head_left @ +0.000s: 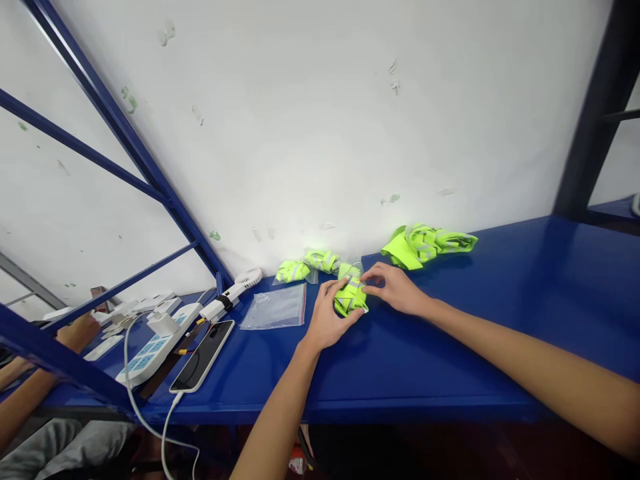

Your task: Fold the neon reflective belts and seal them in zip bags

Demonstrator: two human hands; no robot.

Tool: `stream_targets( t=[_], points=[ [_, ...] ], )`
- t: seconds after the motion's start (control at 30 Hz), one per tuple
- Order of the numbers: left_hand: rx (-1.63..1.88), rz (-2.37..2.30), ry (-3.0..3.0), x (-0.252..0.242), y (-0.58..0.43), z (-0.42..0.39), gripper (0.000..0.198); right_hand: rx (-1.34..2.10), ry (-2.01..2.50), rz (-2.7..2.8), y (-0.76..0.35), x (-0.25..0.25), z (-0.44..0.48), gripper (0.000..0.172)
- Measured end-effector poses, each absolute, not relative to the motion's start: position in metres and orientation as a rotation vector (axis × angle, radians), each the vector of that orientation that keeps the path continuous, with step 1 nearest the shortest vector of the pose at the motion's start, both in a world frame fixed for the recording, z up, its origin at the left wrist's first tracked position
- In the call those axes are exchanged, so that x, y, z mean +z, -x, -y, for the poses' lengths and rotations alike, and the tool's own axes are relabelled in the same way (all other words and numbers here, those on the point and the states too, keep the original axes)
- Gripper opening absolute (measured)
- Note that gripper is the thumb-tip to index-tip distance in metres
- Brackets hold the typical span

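Both hands meet over a folded neon-yellow reflective strap bundle (350,298) in a clear bag on the blue shelf (500,313). My left hand (329,319) wraps its fingers around the bundle from the near side. My right hand (395,288) pinches the bag's top edge at the bundle. Two more bagged yellow bundles (307,265) lie just behind, against the wall. A loose pile of yellow reflective straps (425,243) sits further right.
An empty clear zip bag (277,308) lies left of my hands. Further left are a white handheld fan (235,293), a phone (203,355) on a cable, and a white power strip (155,343). Another person's hand (77,331) and arm show at far left.
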State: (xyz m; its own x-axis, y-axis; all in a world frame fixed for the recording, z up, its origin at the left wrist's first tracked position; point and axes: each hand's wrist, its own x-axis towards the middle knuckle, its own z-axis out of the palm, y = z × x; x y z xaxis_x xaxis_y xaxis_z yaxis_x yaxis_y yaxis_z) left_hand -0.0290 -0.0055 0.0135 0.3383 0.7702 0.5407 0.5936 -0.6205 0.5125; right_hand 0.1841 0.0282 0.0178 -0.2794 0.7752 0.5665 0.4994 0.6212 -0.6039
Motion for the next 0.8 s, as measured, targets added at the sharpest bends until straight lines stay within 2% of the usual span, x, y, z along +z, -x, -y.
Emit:
stream_targets(
  t=[0.07, 0.13, 0.23, 0.4, 0.63, 0.8],
  points=[
    [1.174, -1.213, -2.389, 0.015, 0.027, 0.004, 0.061, 0.371, 0.994, 1.974, -0.183, 0.019, -0.028, 0.011],
    [1.226, -1.224, -2.386, 0.015, 0.024, 0.003, 0.054, 0.324, 0.971, 2.014, -0.180, 0.019, -0.028, 0.006],
    [1.247, -1.262, -2.400, 0.015, 0.018, 0.003, 0.046, 0.189, 0.930, 2.106, -0.178, 0.018, -0.027, 0.009],
    [1.276, -1.413, -2.438, 0.012, 0.010, 0.004, 0.059, -0.073, 0.881, 2.195, -0.176, 0.014, -0.024, 0.015],
    [1.274, -1.589, -2.526, 0.010, 0.013, -0.001, 0.038, -0.409, 0.829, 2.220, -0.168, 0.017, -0.011, 0.022],
    [1.399, -1.751, -2.420, 0.014, 0.023, -0.006, 0.034, -0.443, 0.708, 2.232, -0.154, 0.020, 0.008, 0.020]
  ],
)
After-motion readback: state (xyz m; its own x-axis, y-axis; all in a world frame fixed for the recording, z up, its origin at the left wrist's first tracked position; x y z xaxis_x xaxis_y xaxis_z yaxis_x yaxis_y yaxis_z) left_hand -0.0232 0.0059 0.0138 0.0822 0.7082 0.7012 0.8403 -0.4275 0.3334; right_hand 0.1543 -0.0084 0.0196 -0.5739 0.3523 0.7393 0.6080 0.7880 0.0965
